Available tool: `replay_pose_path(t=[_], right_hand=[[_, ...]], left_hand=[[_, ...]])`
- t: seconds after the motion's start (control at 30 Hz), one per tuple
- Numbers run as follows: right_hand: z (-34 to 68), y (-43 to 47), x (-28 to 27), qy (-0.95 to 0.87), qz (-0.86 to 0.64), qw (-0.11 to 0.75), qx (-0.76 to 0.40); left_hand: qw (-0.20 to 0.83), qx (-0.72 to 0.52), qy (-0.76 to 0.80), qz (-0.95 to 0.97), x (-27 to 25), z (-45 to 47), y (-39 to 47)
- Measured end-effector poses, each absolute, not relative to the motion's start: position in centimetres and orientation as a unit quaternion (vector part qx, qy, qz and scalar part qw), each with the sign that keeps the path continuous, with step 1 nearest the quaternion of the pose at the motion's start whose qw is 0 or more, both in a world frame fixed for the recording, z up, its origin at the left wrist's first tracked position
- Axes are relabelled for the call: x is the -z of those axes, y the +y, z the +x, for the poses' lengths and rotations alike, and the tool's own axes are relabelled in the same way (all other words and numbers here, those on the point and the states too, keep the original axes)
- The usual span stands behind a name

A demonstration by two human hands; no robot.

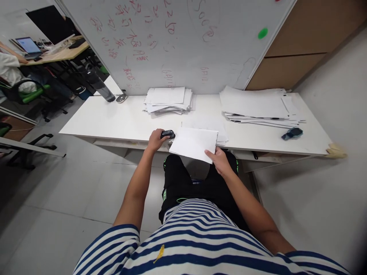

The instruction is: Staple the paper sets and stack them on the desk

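My left hand [155, 140] is wrapped round a black stapler [168, 133] close to the front edge of the white table. The stapler's front end points right, towards the left edge of some white paper [195, 143]. My right hand [219, 158] grips that paper by its lower right corner, thumb on top and fingers underneath. The paper is tilted and reaches out over the table's front edge. How many sheets it has I cannot tell. Behind it, partly covered, more loose white sheets [223, 131] lie on the table.
A stack of white paper [168, 97] lies at the back middle, a larger stack [255, 104] at the back right. A dark object [291, 133] sits near the right end. A bottle [100, 84] stands back left before the whiteboard [183, 46]. Another person [13, 68] sits far left.
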State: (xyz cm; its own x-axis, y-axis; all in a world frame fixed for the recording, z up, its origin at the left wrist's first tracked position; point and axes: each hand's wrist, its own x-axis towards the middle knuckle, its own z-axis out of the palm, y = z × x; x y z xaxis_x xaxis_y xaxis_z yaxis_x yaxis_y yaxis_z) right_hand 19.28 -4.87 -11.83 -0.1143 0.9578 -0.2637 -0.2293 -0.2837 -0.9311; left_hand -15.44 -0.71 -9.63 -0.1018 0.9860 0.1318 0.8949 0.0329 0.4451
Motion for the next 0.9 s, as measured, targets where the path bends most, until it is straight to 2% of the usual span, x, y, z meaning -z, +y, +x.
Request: replay_pose_path(t=[0.33, 0.57, 0.7, 0.8, 0.9], right_hand=[[16.6, -4.7, 12.8, -0.403, -0.466, 0.421, -0.665], [16.0, -5.0, 12.6, -0.426, -0.498, 0.433, -0.619], [16.1, -4.8, 12.0, -0.466, -0.507, 0.446, -0.571], [16.1, -4.9, 11.4, -0.496, -0.505, 0.441, -0.551], [16.1, -5.3, 11.2, -0.513, -0.516, 0.432, -0.532]], left_hand=[[0.143, -0.211, 0.702, 0.665, 9.2, -15.6, -1.0], [0.314, -0.252, 0.686, 0.607, 5.6, -16.1, -0.1], [0.211, -0.285, 0.773, 0.526, 4.4, -13.8, 2.9], [0.132, -0.224, 0.809, 0.527, 5.1, -11.4, 4.5], [0.109, -0.157, 0.816, 0.545, 6.4, -9.9, 4.9]])
